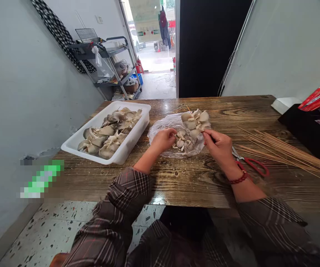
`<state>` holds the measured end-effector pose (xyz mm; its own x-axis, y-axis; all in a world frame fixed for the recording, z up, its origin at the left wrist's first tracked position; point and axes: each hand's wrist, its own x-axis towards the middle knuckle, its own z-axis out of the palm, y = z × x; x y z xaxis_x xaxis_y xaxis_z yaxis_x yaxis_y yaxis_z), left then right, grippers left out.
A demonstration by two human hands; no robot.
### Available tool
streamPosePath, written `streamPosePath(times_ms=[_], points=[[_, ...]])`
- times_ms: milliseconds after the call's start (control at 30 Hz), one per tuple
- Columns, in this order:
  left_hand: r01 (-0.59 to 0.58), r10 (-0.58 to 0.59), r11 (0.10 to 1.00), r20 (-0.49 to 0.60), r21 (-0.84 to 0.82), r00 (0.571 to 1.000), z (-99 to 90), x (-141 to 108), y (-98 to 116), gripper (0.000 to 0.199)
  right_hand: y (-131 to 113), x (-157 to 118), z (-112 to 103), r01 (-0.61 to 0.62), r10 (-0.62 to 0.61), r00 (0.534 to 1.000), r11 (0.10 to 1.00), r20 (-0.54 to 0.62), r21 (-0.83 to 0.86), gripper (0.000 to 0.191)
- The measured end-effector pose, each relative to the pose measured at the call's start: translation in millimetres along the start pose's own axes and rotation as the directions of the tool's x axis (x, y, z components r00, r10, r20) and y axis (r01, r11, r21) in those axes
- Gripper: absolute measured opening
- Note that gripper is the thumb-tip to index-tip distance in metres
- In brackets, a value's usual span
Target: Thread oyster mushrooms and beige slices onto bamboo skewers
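Observation:
My right hand (218, 146) pinches the near end of a skewer of oyster mushrooms (195, 121); a thin stick tip shows beyond its far side. My left hand (164, 140) is closed, its fingertips beside the loose oyster mushroom pieces (182, 142). Whether a piece is between those fingers I cannot make out. The loose pieces lie on a clear plastic bag (161, 125) spread on the wooden table (173, 181). To the left, a white plastic tub (125, 157) holds several clusters of grey-beige oyster mushrooms (112, 129).
Scissors with red handles (256, 167) lie right of my right wrist, beside a fan of bamboo skewers (290, 150). At the right edge stands a black box (301, 126) with red packets (319, 96). Beyond the table are a grey shelf cart (108, 55) and a doorway.

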<state>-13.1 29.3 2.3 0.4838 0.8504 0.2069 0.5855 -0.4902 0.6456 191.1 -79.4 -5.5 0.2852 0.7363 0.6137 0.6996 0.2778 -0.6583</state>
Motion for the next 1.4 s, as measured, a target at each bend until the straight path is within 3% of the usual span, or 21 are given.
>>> streamPosePath(times_ms=[100, 300, 500, 600, 667, 767, 833, 933, 1100, 1233, 1400], points=[[-0.136, 0.137, 0.958, 0.012, 0.254, 0.99, 11.8, 7, 6, 0.026, -1, 1, 0, 0.011, -0.011, 1.0, 1.0, -0.001, 0.012, 0.028], [-0.301, 0.251, 0.886, 0.183, 0.352, 0.951, 25.1, 18, 8, 0.023, -1, 1, 1, 0.015, -0.016, 1.0, 1.0, 0.011, 0.025, 0.028], [-0.209, 0.203, 0.955, 0.05, 0.212, 0.978, 17.8, 14, -1, 0.016, 1, 1, 3, 0.013, -0.013, 1.0, 0.999, -0.006, 0.033, 0.026], [-0.103, 0.095, 0.992, -0.104, -0.074, 0.99, 11.7, 9, -2, 0.009, 0, 1, 3, 0.021, -0.021, 1.0, 0.999, -0.008, 0.044, 0.026], [-0.013, -0.051, 0.911, -0.145, -0.412, 0.988, 7.2, 4, -1, 0.005, -1, 0, 2, 0.038, -0.038, 0.999, 0.998, -0.001, 0.055, 0.026], [0.086, -0.236, 0.563, -0.06, -0.822, 0.97, 0.0, -4, -1, 0.013, -1, -1, 2, 0.049, -0.05, 0.999, 0.996, 0.01, 0.076, 0.025], [0.108, -0.305, 0.351, -0.005, -0.93, 0.952, -4.3, -7, -1, 0.018, -2, -2, 3, 0.048, -0.051, 0.998, 0.994, 0.035, 0.093, 0.024], [0.1, -0.358, 0.175, 0.031, -0.98, 0.933, -9.0, -9, -2, 0.019, -3, -5, 4, 0.065, -0.077, 0.991, 0.992, 0.114, 0.109, 0.023], [0.061, -0.363, 0.05, 0.038, -0.997, 0.931, -11.8, -9, 1, 0.013, -1, -9, 9, 0.141, -0.152, 0.961, 0.988, 0.229, 0.063, 0.023], [0.05, -0.38, 0.065, 0.021, -0.997, 0.925, -11.6, -10, 2, 0.015, 3, -12, 10, 0.173, -0.175, 0.946, 0.984, 0.274, 0.031, 0.022], [0.097, -0.459, 0.1, 0.041, -0.99, 0.888, -11.5, -12, 1, 0.014, 4, -13, 10, 0.169, -0.17, 0.935, 0.985, 0.312, 0.03, 0.023]])
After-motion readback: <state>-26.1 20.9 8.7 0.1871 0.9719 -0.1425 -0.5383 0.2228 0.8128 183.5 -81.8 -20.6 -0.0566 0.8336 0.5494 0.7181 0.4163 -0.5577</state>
